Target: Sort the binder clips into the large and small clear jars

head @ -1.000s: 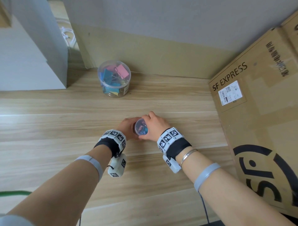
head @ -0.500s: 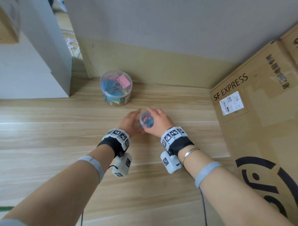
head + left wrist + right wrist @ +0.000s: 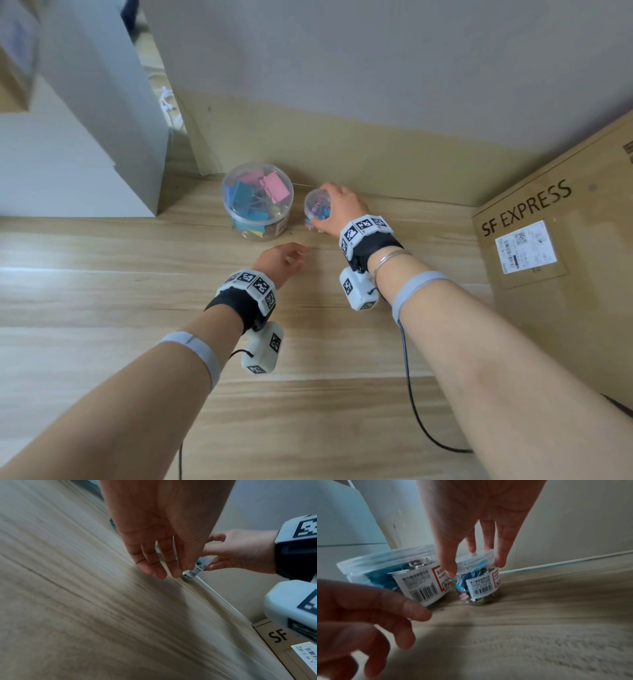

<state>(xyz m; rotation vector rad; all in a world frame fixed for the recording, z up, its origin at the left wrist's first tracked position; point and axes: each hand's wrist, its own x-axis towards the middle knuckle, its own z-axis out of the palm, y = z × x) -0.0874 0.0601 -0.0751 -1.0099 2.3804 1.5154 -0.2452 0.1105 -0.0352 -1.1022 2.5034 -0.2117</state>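
The large clear jar [image 3: 257,202] [image 3: 393,576], lidded and full of blue and pink binder clips, stands on the wooden table near the back wall. Right beside it stands the small clear jar [image 3: 318,209] [image 3: 479,585], also lidded, holding small clips. My right hand [image 3: 337,210] [image 3: 476,559] grips the small jar's lid from above with thumb and fingertips. My left hand [image 3: 286,260] [image 3: 159,566] hovers just in front of the jars, fingers relaxed and empty. In the left wrist view the small jar [image 3: 195,569] shows partly behind my fingers.
A big SF EXPRESS cardboard box [image 3: 555,246] fills the right side of the table. A grey-white box [image 3: 85,113] stands at the back left. The wall skirting [image 3: 342,147] runs right behind the jars. A black cable [image 3: 416,411] trails along the table by my right forearm.
My right hand carried the small jar away from the table's middle to the back, beside the large jar. My left hand let go of it and stayed behind.
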